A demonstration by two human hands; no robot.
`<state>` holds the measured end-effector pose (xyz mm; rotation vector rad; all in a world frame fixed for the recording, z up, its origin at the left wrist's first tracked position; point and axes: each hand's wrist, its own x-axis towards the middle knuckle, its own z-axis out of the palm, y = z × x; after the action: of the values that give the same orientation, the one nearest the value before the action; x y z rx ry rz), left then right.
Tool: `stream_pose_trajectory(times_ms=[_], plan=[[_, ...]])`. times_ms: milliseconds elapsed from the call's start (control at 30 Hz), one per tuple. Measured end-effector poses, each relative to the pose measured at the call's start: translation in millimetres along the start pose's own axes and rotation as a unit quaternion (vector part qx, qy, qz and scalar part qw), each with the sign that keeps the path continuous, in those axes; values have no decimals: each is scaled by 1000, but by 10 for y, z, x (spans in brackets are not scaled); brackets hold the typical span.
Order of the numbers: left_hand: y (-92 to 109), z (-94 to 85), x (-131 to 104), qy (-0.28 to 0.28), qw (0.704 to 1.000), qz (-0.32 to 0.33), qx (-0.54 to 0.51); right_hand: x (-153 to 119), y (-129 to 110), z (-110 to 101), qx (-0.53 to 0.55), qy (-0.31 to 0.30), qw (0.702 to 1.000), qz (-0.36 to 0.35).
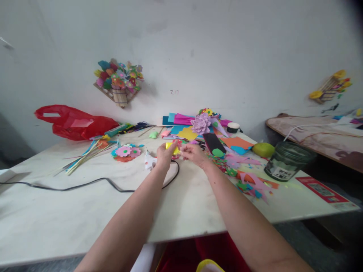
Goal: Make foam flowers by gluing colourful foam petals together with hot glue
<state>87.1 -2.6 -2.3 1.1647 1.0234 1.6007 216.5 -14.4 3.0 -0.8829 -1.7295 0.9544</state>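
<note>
Both hands meet over the middle of the table. My left hand [164, 155] is closed on a small bright yellow piece [169, 145], perhaps craft foam or paper; its full shape is hidden by my fingers. My right hand [194, 155] is pinched close beside it, fingertips together, and whatever lies between them is too small to make out. Just left of my left hand lies a white glue gun [149, 161], its black cord [107, 180] trailing left across the table. Small red and green pieces show behind the hands.
Foam flowers [124, 152] and thin sticks [82, 158] lie left, near a red plastic bag [76, 122]. Coloured sheets [184, 120], a lilac flower [200, 124] and a dark phone [214, 143] lie behind. Scraps [255, 183], a green fruit [262, 149] and a glass jar [286, 160] stand right.
</note>
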Motion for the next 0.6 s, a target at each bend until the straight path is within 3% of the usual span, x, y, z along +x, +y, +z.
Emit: stream_pose_trajectory(times_ms=[267, 600], plan=[[-25, -35, 38, 11, 1000, 2, -5, 4, 0, -48, -11, 27, 1000, 0], [-31, -48, 61, 25, 1000, -4, -8, 25, 33, -60, -16, 5, 999, -31]])
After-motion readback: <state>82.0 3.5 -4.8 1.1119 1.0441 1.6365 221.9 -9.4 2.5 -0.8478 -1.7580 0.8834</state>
